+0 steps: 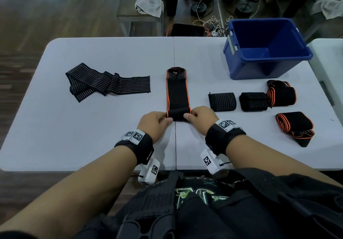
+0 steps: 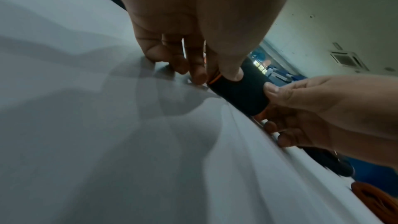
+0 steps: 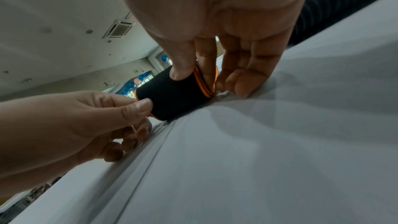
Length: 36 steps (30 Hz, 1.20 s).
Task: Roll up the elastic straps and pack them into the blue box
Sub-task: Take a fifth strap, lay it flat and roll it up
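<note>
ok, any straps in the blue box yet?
No. In the head view the blue box shows only its bare floor, and the rolled straps lie on the table beside it.

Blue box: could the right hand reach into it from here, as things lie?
Probably yes, once freed. The blue box stands open on the right hand's side, nothing over it. For now that hand and the left hand pinch the orange-edged strap.

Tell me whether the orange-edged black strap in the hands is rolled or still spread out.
Partly rolled. The near end of the orange-edged black elastic strap is curled into a short roll pinched by the left hand and right hand; the rest lies flat.
</note>
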Tool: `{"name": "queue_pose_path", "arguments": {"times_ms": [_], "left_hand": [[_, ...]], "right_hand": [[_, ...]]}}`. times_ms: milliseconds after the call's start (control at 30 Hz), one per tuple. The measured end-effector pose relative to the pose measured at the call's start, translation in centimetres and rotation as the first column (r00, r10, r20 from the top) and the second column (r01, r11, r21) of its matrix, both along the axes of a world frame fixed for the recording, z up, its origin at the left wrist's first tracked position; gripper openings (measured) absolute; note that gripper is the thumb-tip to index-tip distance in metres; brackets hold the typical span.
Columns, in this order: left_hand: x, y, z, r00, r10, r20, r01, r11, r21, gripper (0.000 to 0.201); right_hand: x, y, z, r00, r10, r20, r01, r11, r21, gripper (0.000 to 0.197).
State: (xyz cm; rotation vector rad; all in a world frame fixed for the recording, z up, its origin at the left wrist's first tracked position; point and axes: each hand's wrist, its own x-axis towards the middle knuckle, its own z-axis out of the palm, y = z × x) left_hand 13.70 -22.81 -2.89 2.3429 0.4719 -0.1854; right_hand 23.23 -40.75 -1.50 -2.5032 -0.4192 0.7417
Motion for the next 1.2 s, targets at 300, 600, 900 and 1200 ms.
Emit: {"name": "queue_pose_path", "arguments": {"times_ms": [300,600,900,1200], "left_hand": [[0.9,-0.2,0.2,0.992,0.114,-0.063,-0.114,0.993,-0.003,0.031],[1.3,-1.0,0.7,0.996,0.079,0.033,-0.079,0.997,0.006,0.033],[0.5,-0.2,-0.4,0.971,-0.210,-0.114,0.227,0.960,0.164,0.055],[1.5,0.3,-0.4,1.000,-0.009,-0.017,0.009,1.000,-0.001,0.026]], "right_hand": [[0.7,1.1,-0.6,0.967,-0.250,-0.057,0.253,0.966,0.059,0.036],[-0.2,0.7,-0.7,0.988,-0.152,-0.003,0.151,0.976,0.154,0.036],[-0.1,0.5,-0.8,0.996,0.061,0.066,-0.063,0.998,0.021,0.039],[0.7,0.6,-0.5,0.999,-0.019,0.034,0.018,0.999,0.044,0.039]]}}
